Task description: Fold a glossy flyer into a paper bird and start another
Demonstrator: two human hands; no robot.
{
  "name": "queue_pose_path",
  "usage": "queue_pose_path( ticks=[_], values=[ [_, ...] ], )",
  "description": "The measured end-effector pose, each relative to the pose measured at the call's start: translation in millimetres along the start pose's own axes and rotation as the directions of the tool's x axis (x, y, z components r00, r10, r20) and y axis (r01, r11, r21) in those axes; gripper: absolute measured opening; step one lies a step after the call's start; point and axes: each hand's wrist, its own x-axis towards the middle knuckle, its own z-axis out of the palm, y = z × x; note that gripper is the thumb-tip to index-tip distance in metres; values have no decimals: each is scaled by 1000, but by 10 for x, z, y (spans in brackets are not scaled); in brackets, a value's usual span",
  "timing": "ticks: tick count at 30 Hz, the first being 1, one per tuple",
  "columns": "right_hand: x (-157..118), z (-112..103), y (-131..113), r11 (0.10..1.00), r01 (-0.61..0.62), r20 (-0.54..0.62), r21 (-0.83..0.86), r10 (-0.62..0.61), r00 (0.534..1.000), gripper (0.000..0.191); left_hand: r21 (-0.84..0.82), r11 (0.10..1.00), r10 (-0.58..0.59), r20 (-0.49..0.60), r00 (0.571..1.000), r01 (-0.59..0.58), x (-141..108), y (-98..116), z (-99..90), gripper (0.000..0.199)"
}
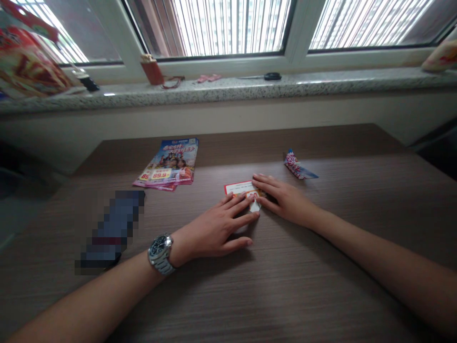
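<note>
A partly folded flyer (238, 188) with a red edge and a white printed panel lies flat on the table, its near side coming to a pale folded point. My left hand (217, 226), with a metal watch (160, 252) on its wrist, rests its spread fingertips on the paper's left and near parts. From the right, my right hand (283, 196) presses down on the paper's right side with its fingers stretched out. Both hands cover much of the sheet. Beyond my right hand sits a folded blue and pink paper piece (298, 167).
A stack of colourful flyers (171, 164) lies at the back left of the table (285, 295). A blurred-out dark phone-like object (114, 228) is nearer on the left. Along the stone windowsill (221, 93) are a red holder (152, 71), scissors (272, 76) and a food packet (30, 66).
</note>
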Motion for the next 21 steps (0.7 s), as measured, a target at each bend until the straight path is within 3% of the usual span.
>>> queue_pose_path(
  ticks=[12,21],
  values=[
    [-21,-69,0,996,23,102,-84,-15,995,58,7,999,-42,24,999,42,13,61,-16,60],
    [-13,-76,-18,995,14,112,-104,-2,994,59,28,998,-49,9,999,49,14,83,-15,58]
  ],
)
